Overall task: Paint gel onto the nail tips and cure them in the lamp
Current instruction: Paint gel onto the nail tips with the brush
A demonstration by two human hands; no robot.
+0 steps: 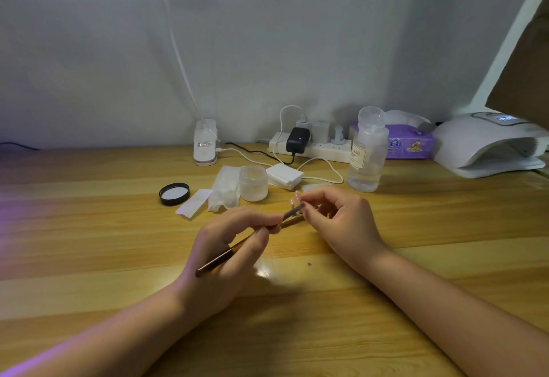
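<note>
My left hand (228, 246) grips a thin brown gel brush (225, 256), its grey tip pointing up and right toward the other hand. My right hand (335, 216) pinches a small stick carrying pale pink nail tips (294, 198), held just above the wooden table (89, 228). The brush tip meets the nail tips between the two hands. An open frosted gel jar (253, 183) stands behind the hands, and its black lid (174, 194) lies to the left. The white curing lamp (487, 144) sits at the far right, its display lit.
A clear pump bottle (367, 150) stands right of the jar. White wipes (225, 188), a small white box (284, 175), a power strip (312, 146) with cables, a purple tissue pack (408, 142) and a desk lamp base (205, 142) line the back.
</note>
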